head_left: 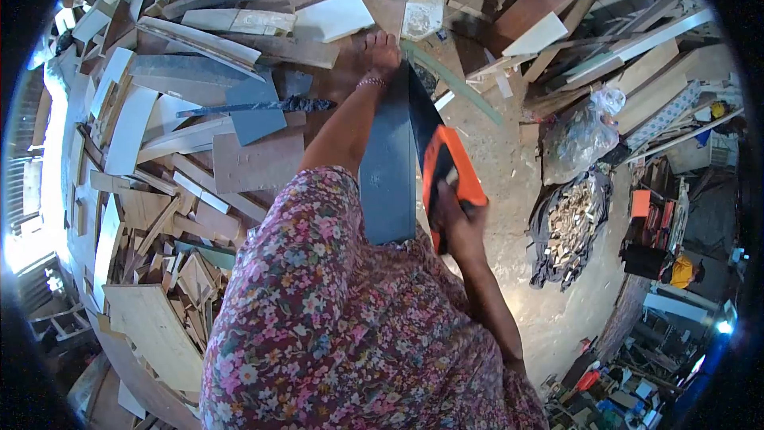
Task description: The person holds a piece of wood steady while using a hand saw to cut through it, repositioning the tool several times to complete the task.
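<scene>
My right hand [454,219] is closed round the orange and black handle of a handsaw [458,163]. The dark blade runs away from me along the right side of a long grey-blue board [387,179]. Where its teeth meet the board cannot be made out. At the board's far end my left hand [382,54], with a beaded band at the wrist, bears down with bent fingers at its edge. Floral fabric hides the board's near end.
Wood offcuts [259,155] lie heaped on the left, with a long dark-coated tool [255,107] on them. Planks [549,0] lean at the far right. A clear plastic bag [585,135] and a dark sack of wood scraps [574,227] rest on the floor [509,271].
</scene>
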Available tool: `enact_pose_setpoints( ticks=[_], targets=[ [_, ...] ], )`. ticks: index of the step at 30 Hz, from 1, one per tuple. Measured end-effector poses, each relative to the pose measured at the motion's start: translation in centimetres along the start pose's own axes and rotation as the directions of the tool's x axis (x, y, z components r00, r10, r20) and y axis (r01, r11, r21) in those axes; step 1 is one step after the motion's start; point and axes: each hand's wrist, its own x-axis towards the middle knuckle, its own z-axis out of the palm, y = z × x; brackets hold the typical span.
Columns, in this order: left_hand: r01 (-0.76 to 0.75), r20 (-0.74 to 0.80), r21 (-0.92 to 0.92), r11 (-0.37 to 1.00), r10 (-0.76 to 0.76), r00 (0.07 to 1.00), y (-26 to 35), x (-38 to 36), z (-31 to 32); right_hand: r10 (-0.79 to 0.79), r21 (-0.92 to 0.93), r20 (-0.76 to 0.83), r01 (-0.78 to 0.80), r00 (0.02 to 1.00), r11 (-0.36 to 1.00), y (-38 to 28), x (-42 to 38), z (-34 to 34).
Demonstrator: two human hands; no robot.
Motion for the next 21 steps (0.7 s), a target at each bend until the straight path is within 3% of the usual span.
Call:
enact_pose_setpoints(
  ticks=[2,3,5,7,9,11,12,14,20,21],
  targets=[
    [0.014,-0.025,-0.028,1.0,-0.015,1.0,0.1,0.4,-0.8,-0.203,-0.035,0.012,0.203,0.979,0.978,3.4,4.3,0.9],
    [0.015,-0.041,-0.014,1.0,-0.015,0.999,-0.5,1.3,-1.0,-0.208,-0.058,0.045,0.21,0.977,0.976,2.7,6.9,1.5],
    [0.013,-0.006,-0.038,0.999,-0.013,1.0,-0.7,1.0,-1.4,-0.198,-0.072,0.063,0.202,0.978,0.977,1.9,9.3,2.3],
    [0.013,0.017,-0.071,0.997,-0.011,1.0,0.0,0.7,-1.3,-0.069,0.044,0.034,0.068,0.997,0.997,1.0,9.7,2.2],
    [0.083,0.105,-0.008,0.997,-0.081,0.991,0.2,1.2,-0.9,-0.118,0.02,0.024,0.117,0.993,0.993,1.4,9.0,2.0],
    [0.056,0.029,0.011,0.998,-0.057,0.998,-0.1,1.0,0.1,-0.144,0.048,0.042,0.142,0.989,0.989,1.7,8.3,2.2],
    [0.035,-0.038,0.027,0.999,-0.034,0.999,-0.4,0.8,0.8,-0.158,-0.045,0.031,0.16,0.987,0.986,1.3,7.2,2.2],
    [0.04,-0.003,0.028,0.999,-0.04,0.999,-0.5,1.2,-0.2,-0.145,-0.155,0.008,0.144,0.989,0.977,0.7,3.4,1.3],
    [0.029,-0.032,0.063,0.998,-0.027,0.999,-0.4,1.3,-0.2,0.0,-0.006,-0.014,0.0,1.0,1.0,0.7,0.6,0.5],
    [0.006,-0.052,0.042,0.999,-0.003,0.999,-0.3,0.8,0.1,-0.078,-0.056,-0.005,0.078,0.997,0.995,2.1,2.3,1.2]
  ],
)
